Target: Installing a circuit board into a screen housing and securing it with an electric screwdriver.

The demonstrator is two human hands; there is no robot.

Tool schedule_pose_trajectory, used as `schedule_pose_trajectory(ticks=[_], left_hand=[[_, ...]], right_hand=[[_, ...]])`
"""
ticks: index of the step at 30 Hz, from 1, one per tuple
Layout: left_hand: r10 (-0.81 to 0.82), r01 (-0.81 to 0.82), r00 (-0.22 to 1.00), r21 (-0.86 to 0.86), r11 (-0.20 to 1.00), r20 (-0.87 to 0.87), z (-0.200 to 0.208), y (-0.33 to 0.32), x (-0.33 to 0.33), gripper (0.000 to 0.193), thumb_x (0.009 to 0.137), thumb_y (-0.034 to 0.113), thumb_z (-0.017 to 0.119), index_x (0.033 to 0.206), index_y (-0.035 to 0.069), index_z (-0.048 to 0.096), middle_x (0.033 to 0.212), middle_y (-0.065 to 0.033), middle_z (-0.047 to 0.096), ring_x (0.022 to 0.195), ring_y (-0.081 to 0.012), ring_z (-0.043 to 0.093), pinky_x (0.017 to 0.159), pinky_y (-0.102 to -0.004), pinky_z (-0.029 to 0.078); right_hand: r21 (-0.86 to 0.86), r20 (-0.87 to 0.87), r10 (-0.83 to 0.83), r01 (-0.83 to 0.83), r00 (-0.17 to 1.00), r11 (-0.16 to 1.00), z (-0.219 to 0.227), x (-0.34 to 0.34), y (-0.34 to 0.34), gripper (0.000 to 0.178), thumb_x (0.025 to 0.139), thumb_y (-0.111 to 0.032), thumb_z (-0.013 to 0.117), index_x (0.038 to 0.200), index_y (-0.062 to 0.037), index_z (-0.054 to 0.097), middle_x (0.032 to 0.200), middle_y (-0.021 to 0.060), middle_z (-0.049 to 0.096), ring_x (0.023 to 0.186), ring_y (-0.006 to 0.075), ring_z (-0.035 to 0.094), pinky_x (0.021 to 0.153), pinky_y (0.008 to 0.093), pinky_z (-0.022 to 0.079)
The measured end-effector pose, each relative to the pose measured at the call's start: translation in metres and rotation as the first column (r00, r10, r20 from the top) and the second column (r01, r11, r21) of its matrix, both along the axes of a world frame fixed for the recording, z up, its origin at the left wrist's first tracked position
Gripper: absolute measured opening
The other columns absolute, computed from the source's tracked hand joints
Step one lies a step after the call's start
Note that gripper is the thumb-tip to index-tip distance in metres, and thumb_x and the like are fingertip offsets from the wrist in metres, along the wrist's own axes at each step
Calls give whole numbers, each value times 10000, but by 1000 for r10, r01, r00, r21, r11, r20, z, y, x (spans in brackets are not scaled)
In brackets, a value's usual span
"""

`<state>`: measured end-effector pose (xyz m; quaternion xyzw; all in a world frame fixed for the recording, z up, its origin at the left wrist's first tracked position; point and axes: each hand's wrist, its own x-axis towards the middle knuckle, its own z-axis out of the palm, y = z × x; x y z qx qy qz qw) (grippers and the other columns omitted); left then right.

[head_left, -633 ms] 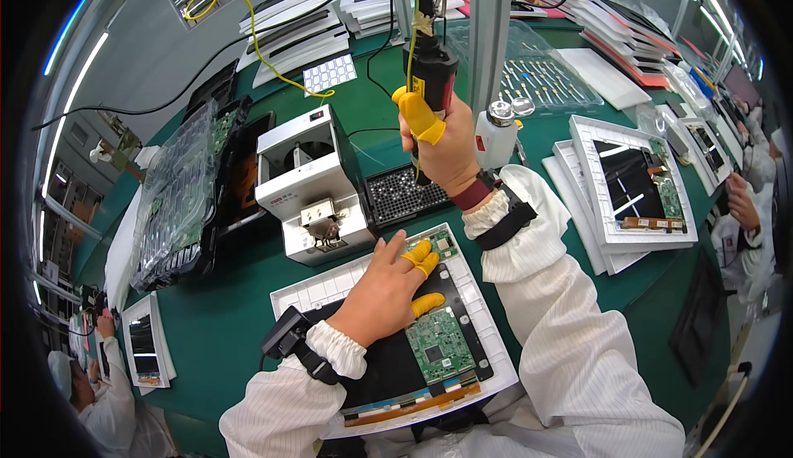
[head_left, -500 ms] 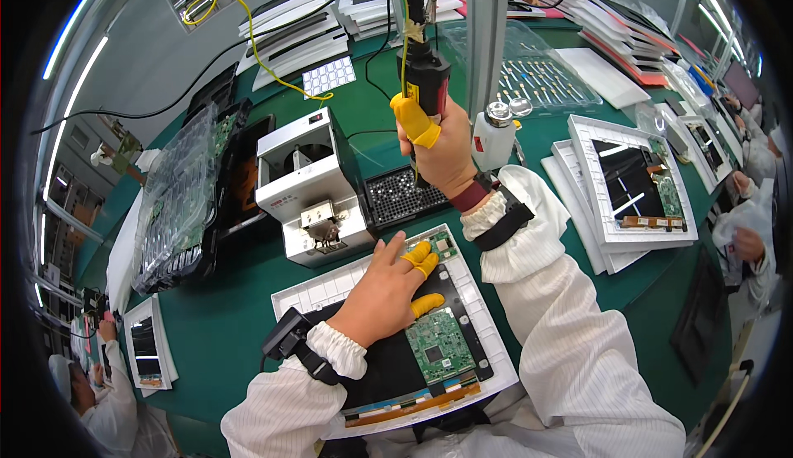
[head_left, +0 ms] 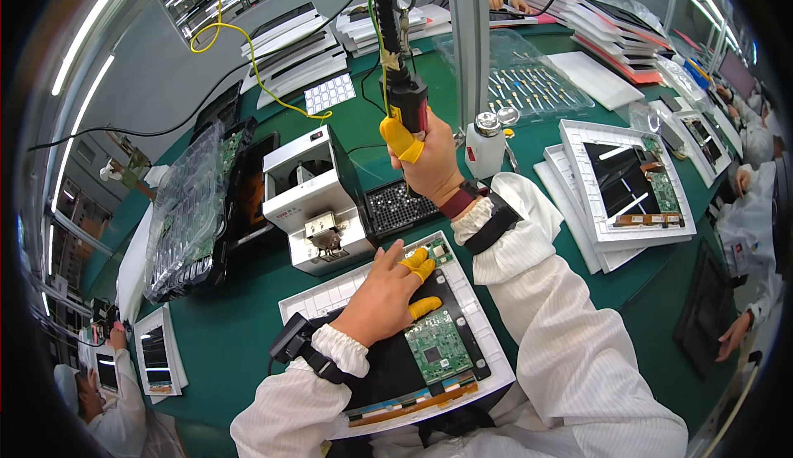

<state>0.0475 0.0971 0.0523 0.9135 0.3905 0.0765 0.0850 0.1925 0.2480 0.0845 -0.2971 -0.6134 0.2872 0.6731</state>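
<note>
My right hand (head_left: 432, 161), with a yellow finger cot on it, is wrapped round an upright black electric screwdriver (head_left: 406, 99) that hangs on a cable. Its tip is hidden behind the hand. Below it, my left hand (head_left: 382, 297) lies flat with fingers spread, yellow cots on several of them. It rests on the black back of a display panel (head_left: 376, 374) set in a white frame (head_left: 318, 299). A green circuit board (head_left: 440, 346) sits on the panel beside the left thumb, and a smaller green board (head_left: 438, 251) lies at the far corner.
Beyond the panel stand a white screw feeder (head_left: 318, 202) and a black perforated tray (head_left: 401, 208). A metal post (head_left: 469, 45) rises near a white pump bottle (head_left: 485, 144). Framed panels (head_left: 628, 181) are stacked at right; plastic trays (head_left: 186, 214) lean at left. Co-workers sit around.
The screwdriver and my right hand have shifted slightly left and nearer. My left hand keeps its place on the panel. The view has turned a little, and a co-worker's hand at right has lowered.
</note>
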Motion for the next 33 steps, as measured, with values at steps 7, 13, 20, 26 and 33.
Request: schedule_pose_trajectory(ticks=[7,13,20,26,33], left_hand=[[-6,6,1000,-27,1000,-4,-1,0,3,402,846,292,718,1047,-51,662,1049,-225,640,1335,-461,365,1108,-541,303],[-14,14,1000,-17,1000,20,-3,0,3,413,839,286,721,1071,-50,656,1053,-227,636,1332,-462,366,1105,-549,305],[-18,18,999,6,1000,38,-3,-1,-2,418,843,274,717,1106,-43,642,1047,-221,632,1323,-460,375,1101,-569,298],[-10,11,999,-21,1000,40,-3,1,-1,443,842,270,720,1142,-44,634,1117,-211,627,1324,-453,373,1107,-550,289],[-10,11,999,-12,1000,33,-3,0,2,438,853,272,712,1146,-44,634,1131,-202,629,1327,-442,371,1116,-524,288]], right_hand=[[-39,19,-25,26,999,999,0,4,0,366,797,-292,792,888,-5,585,730,124,644,626,303,637,561,330,475],[7,-52,11,-11,999,1000,5,7,-5,319,818,-252,771,893,-4,585,720,94,630,573,229,616,532,312,467],[33,-152,251,-249,956,968,37,29,-51,208,964,-189,592,1032,5,561,722,30,575,551,74,544,494,205,441],[-36,-275,381,-405,883,914,26,48,-101,433,941,-369,631,1092,24,534,750,48,578,574,93,553,526,213,456],[-52,-154,319,-330,935,942,7,48,-107,272,972,-231,588,1086,13,546,781,26,595,593,67,552,537,201,454]])
